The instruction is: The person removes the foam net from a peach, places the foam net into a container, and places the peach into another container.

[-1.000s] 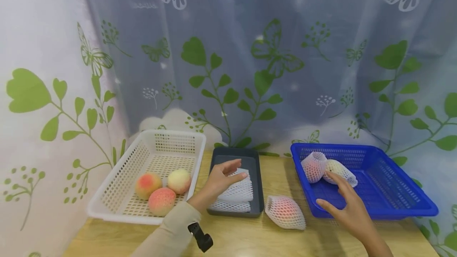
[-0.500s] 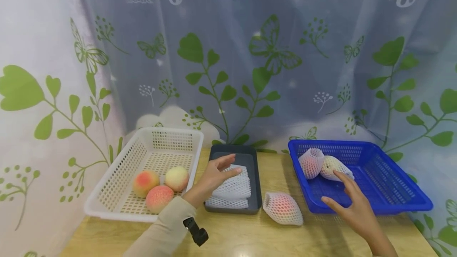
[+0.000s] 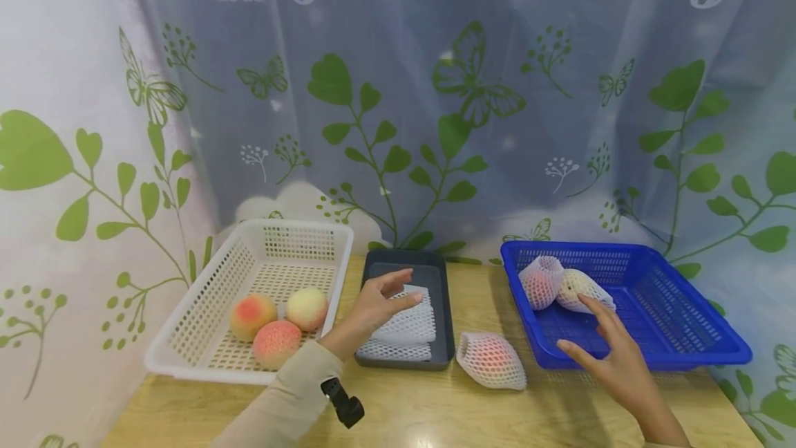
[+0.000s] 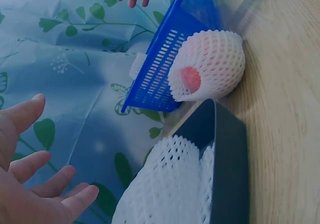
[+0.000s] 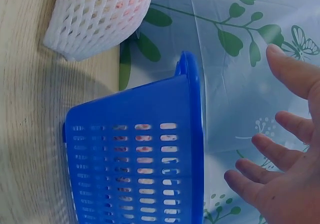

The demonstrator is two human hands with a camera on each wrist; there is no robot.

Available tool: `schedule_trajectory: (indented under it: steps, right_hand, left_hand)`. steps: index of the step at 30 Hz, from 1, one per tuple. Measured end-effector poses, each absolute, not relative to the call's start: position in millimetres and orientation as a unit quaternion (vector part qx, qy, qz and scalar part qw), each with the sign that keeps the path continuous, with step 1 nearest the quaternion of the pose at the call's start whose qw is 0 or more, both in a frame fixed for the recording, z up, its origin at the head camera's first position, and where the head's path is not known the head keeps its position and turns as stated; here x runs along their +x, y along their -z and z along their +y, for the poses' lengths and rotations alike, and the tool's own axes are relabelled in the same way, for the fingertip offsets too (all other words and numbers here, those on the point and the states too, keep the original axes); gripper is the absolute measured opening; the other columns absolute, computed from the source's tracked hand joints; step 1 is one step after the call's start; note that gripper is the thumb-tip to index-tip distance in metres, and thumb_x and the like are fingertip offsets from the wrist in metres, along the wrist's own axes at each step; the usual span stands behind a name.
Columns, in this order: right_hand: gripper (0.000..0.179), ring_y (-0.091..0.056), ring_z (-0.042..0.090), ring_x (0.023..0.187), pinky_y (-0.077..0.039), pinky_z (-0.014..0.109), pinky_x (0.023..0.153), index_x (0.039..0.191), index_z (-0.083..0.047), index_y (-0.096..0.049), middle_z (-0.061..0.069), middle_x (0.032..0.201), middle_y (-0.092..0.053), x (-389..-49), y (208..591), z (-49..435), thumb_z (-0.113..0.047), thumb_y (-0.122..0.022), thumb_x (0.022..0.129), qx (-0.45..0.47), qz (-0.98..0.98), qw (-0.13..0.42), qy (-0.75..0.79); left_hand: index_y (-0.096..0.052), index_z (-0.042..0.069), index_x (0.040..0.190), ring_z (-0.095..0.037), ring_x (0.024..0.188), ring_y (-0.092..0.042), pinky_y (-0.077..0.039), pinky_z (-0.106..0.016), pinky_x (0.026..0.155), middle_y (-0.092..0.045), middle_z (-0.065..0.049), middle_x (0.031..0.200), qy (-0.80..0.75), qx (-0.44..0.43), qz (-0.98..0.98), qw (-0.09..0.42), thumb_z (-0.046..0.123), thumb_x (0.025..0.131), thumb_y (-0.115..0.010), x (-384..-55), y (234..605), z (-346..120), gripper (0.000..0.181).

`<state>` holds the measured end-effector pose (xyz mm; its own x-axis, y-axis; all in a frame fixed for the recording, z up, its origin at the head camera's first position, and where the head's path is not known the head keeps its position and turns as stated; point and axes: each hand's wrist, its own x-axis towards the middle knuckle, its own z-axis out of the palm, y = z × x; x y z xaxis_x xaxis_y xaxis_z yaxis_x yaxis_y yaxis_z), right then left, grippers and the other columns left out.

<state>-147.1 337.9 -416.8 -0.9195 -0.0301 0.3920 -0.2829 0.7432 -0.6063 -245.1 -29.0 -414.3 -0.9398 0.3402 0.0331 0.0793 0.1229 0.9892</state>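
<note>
My left hand (image 3: 378, 308) hovers over the dark grey tray (image 3: 440, 296), fingers spread and holding nothing. White foam fruit nets (image 3: 410, 320) lie in that tray, partly covered by the hand in the head view. On the wood between tray and blue basket rests a peach in a foam net (image 3: 493, 361), its pink skin showing at the net's mouth in the left wrist view. My right hand (image 3: 612, 358), empty with fingers apart, is above the near left rim of the blue basket (image 3: 678, 303). Two netted fruits, one pinkish (image 3: 541, 283) and one pale yellow (image 3: 581, 290), sit inside it.
A white basket (image 3: 186, 316) on the left holds three peaches: an orange-red one (image 3: 253, 316), a pink one (image 3: 276, 344) and a pale one (image 3: 307, 308). All stand on a wooden table (image 3: 398, 413). A curtain (image 3: 398, 102) with leaves and butterflies hangs behind.
The view has shifted slightly, so the whole scene sits a little higher and further left. Both hands stay nearly in place, still empty; the fruits and containers have not moved.
</note>
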Motion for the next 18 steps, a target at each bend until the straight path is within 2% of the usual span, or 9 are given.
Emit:
schedule_trajectory:
  steps: [7, 8, 11, 14, 15, 18]
  right_hand:
    - [0.081, -0.038, 0.048, 0.126, -0.039, 0.063, 0.091, 0.15, -0.018, -0.032, 0.023, 0.148, -0.033, -150, 417, 326, -0.019, -0.077, 0.083, 0.108, -0.913, 0.184, -0.347]
    - [0.081, -0.037, 0.047, 0.126, -0.04, 0.057, 0.096, 0.15, -0.019, -0.032, 0.021, 0.148, -0.033, -151, 417, 324, -0.02, -0.077, 0.082, 0.112, -0.913, 0.184, -0.347]
    - [0.081, -0.035, 0.044, 0.129, -0.04, 0.052, 0.098, 0.15, -0.021, -0.032, 0.019, 0.149, -0.033, -152, 418, 316, -0.02, -0.077, 0.082, 0.127, -0.911, 0.182, -0.346]
    - [0.082, -0.034, 0.044, 0.131, -0.04, 0.051, 0.099, 0.15, -0.022, -0.031, 0.018, 0.15, -0.032, -154, 421, 307, -0.02, -0.077, 0.082, 0.14, -0.911, 0.178, -0.344]
    - [0.081, -0.034, 0.044, 0.132, -0.039, 0.057, 0.094, 0.15, -0.02, -0.032, 0.018, 0.15, -0.033, -154, 422, 304, -0.02, -0.077, 0.082, 0.146, -0.909, 0.178, -0.346]
    - [0.08, -0.036, 0.04, 0.13, -0.041, 0.056, 0.094, 0.149, -0.016, -0.034, 0.017, 0.148, -0.036, -156, 427, 296, -0.018, -0.078, 0.081, 0.163, -0.906, 0.177, -0.349]
  left_hand:
    - [-0.049, 0.015, 0.141, -0.034, 0.134, -0.04, -0.04, -0.05, 0.104, -0.047, -0.013, 0.144, -0.645, 0.155, 0.737, 0.127, 0.029, 0.086, -0.073, -238, 422, -12, 0.061]
    - [-0.05, 0.015, 0.14, -0.034, 0.134, -0.04, -0.041, -0.05, 0.104, -0.047, -0.013, 0.143, -0.645, 0.154, 0.737, 0.129, 0.029, 0.086, -0.074, -237, 423, -9, 0.061]
    - [-0.051, 0.016, 0.14, -0.034, 0.134, -0.04, -0.042, -0.049, 0.103, -0.048, -0.012, 0.143, -0.648, 0.154, 0.733, 0.14, 0.029, 0.085, -0.075, -234, 428, 2, 0.061]
    - [-0.051, 0.015, 0.14, -0.035, 0.134, -0.04, -0.043, -0.049, 0.102, -0.048, -0.012, 0.143, -0.649, 0.158, 0.729, 0.152, 0.026, 0.085, -0.074, -231, 433, 12, 0.06]
    - [-0.051, 0.015, 0.14, -0.035, 0.134, -0.04, -0.043, -0.049, 0.102, -0.047, -0.012, 0.143, -0.65, 0.16, 0.726, 0.157, 0.025, 0.086, -0.074, -230, 434, 16, 0.06]
    - [-0.05, 0.012, 0.14, -0.036, 0.134, -0.04, -0.043, -0.049, 0.102, -0.047, -0.012, 0.144, -0.651, 0.161, 0.723, 0.166, 0.022, 0.086, -0.073, -227, 440, 25, 0.059]
